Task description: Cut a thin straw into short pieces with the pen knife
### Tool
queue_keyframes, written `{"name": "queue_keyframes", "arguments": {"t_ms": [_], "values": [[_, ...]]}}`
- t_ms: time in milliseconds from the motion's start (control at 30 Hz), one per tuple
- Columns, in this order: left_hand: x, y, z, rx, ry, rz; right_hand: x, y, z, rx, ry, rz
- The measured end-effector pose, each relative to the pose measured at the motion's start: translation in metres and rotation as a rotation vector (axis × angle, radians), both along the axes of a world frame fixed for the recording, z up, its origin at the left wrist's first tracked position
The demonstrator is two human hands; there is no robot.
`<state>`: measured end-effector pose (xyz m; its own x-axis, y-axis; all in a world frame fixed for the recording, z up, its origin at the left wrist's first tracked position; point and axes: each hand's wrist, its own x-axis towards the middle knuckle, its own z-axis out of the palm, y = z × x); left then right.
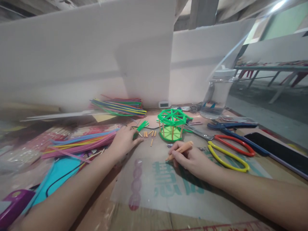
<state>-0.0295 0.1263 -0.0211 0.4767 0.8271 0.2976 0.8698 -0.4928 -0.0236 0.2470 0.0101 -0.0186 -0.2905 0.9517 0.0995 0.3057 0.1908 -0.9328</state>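
Observation:
My left hand (125, 141) lies by a small bunch of green strips (142, 125), its fingers partly hidden; whether it grips them I cannot tell. Short orange sticks (146, 134) lie just to its right. My right hand (184, 156) is closed around an orange pen-like tool (184, 147), its tip pointing down left over the plastic sheet (144, 195). Behind the right hand stands a round green frame (172, 117) on thin upright sticks, with a green base (171, 133) below.
Scissors with red and yellow handles (232, 142), blue-handled pliers (231, 125) and a phone (276, 149) lie right. A clear bottle (215, 96) stands behind. Colored strips (84, 144), wrapped sticks (45, 141) and a purple-handled tool (18, 202) lie left. White panels (96, 57) rise behind.

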Motion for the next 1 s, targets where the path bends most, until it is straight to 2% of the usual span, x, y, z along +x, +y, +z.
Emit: {"name": "queue_keyframes", "arguments": {"t_ms": [333,667,1000], "values": [[0.0,0.007,-0.012,0.013,-0.054,0.007,0.0,0.001,-0.003,-0.004,0.003,-0.001],[-0.01,0.018,-0.015,-0.048,-0.006,-0.051,0.0,-0.003,0.004,-0.005,-0.043,0.014],[-0.011,0.017,-0.011,-0.046,0.058,-0.073,0.0,-0.001,0.003,-0.014,-0.034,0.02]]}}
